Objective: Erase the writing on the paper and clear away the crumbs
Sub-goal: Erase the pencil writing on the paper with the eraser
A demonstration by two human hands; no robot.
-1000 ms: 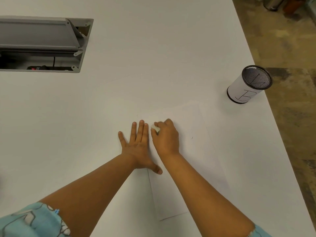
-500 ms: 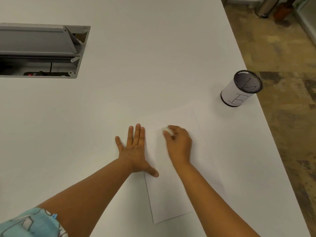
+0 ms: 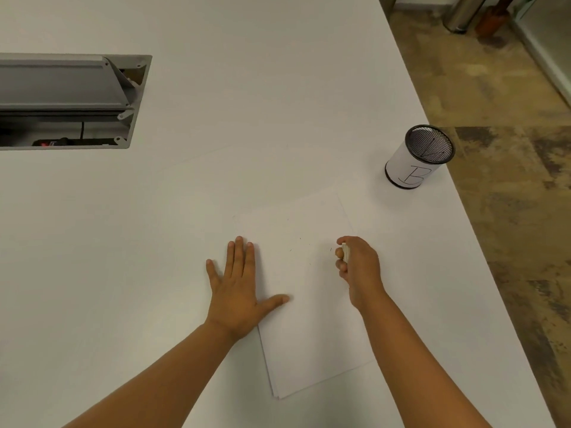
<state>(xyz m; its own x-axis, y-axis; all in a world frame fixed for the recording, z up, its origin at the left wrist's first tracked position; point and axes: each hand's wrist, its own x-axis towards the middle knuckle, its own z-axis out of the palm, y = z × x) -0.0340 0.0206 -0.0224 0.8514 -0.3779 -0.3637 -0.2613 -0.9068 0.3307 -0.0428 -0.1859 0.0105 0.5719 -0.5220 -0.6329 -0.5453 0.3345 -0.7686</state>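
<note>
A white sheet of paper [image 3: 309, 319] lies on the white table in front of me. My left hand [image 3: 239, 288] presses flat on the paper's left edge, fingers straight and thumb spread. Over the sheet's right part, my right hand [image 3: 360, 267] pinches a small white eraser [image 3: 345, 251] between thumb and fingers. A few tiny dark crumbs [image 3: 296, 244] speck the paper between the hands. No writing shows on the visible sheet.
A mesh pen cup [image 3: 417, 157] wrapped in white paper marked "B" stands at the right near the table's edge [image 3: 482, 242]. An open grey cable hatch [image 3: 74, 100] sits in the table at the far left. Patterned floor lies beyond the right edge.
My right hand with the eraser has moved from beside the left fingers to the right across the paper. The left hand has stayed pressed flat.
</note>
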